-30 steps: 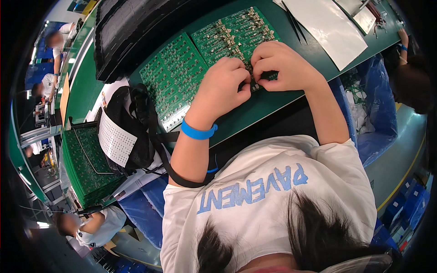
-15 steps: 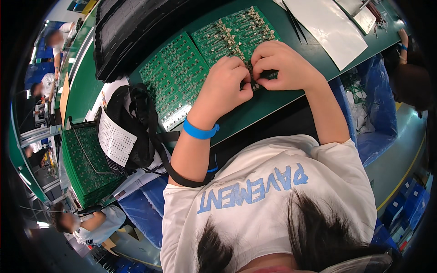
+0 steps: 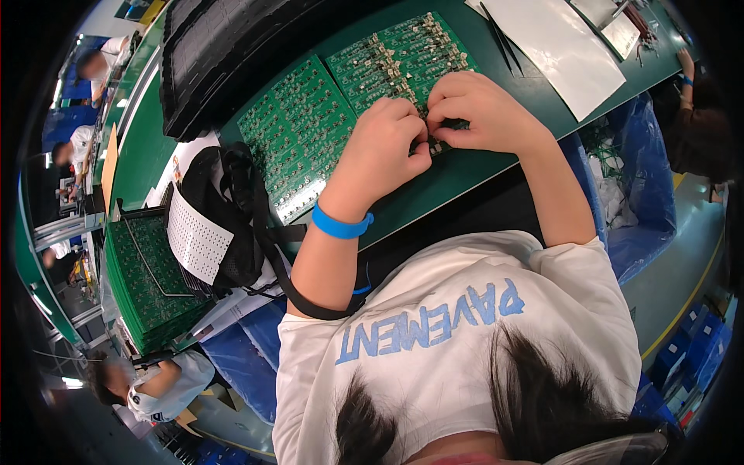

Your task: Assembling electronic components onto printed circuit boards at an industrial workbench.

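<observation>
Circuit board, green, thick with small silvery parts: both my hands meet at its near edge, toward 6 o'clock of the board. Left hand is curled, thumb and forefinger pinched together at the board's rim. Right hand is bent over the same spot, fingertips pressed inward against the left ones. Whatever sits between the tips is hidden; I cannot tell whether they grip a loose part or the board's edge itself.

Handling, as I judge it: the board looks thin, stiff and light, flat on the green table. The mounted parts would be fragile, leads easily bent, so hold belongs on the bare rim, not on the populated face. It likely slides readily on the smooth top.

Board against fingers: it runs away from the fingertips toward 12 o'clock, its near corner under the knuckles.

Outward: blue wristband on the left wrist. A second green board lies just beside the first, at 9 o'clock of the hands. Black tray beyond that, toward 10 o'clock. White sheet at 1 o'clock, dark tweezers at its edge. Black strapped bag at 8 o'clock, and a stack of green boards further out. Blue plastic bag at 3 o'clock. Other people at the margins.
</observation>
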The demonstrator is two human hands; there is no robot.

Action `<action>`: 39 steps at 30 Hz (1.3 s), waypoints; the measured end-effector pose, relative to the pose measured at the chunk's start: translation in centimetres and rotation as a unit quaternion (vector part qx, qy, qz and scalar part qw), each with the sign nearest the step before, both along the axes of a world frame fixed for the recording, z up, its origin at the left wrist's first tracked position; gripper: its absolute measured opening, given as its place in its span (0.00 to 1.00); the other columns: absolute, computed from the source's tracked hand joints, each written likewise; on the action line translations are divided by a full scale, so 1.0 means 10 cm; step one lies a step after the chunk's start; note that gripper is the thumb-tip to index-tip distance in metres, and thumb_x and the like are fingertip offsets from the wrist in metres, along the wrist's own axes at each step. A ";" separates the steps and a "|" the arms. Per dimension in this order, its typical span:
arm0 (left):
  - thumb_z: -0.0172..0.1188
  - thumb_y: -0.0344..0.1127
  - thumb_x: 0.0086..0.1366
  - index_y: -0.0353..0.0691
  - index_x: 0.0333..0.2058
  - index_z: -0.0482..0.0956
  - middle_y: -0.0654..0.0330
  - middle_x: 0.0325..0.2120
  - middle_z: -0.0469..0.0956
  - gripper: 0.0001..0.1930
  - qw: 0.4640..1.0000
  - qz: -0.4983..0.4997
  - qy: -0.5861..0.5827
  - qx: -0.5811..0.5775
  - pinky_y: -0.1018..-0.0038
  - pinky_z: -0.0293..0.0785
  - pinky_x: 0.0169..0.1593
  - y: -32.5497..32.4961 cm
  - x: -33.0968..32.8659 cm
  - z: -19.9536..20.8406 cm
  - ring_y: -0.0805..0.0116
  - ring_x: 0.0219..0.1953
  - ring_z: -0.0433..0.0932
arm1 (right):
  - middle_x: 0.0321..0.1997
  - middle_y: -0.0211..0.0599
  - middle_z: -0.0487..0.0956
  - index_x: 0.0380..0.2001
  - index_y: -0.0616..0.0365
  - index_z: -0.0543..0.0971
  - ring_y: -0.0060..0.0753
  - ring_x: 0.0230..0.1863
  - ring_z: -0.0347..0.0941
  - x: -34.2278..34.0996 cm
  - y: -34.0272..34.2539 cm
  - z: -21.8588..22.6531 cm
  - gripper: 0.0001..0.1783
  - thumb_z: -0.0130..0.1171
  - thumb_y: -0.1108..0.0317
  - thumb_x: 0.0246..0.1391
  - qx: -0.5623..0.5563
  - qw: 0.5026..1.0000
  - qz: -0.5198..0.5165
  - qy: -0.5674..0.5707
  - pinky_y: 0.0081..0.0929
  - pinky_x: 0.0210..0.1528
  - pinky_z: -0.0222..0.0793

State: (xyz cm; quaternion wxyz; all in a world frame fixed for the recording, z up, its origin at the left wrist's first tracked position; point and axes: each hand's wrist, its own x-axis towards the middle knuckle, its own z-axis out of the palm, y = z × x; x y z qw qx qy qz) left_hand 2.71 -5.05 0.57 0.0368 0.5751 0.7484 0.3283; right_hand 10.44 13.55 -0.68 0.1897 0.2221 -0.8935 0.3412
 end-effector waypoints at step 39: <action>0.63 0.30 0.42 0.40 0.19 0.76 0.61 0.21 0.73 0.04 0.999 -0.040 -0.009 0.016 0.66 0.70 0.33 0.00 -0.03 -0.01 0.60 0.29 0.72 | 0.29 0.30 0.75 0.22 0.55 0.77 0.35 0.38 0.71 0.02 0.03 -0.02 0.08 0.62 0.76 0.33 -0.037 0.999 0.011 -0.010 0.32 0.43 0.65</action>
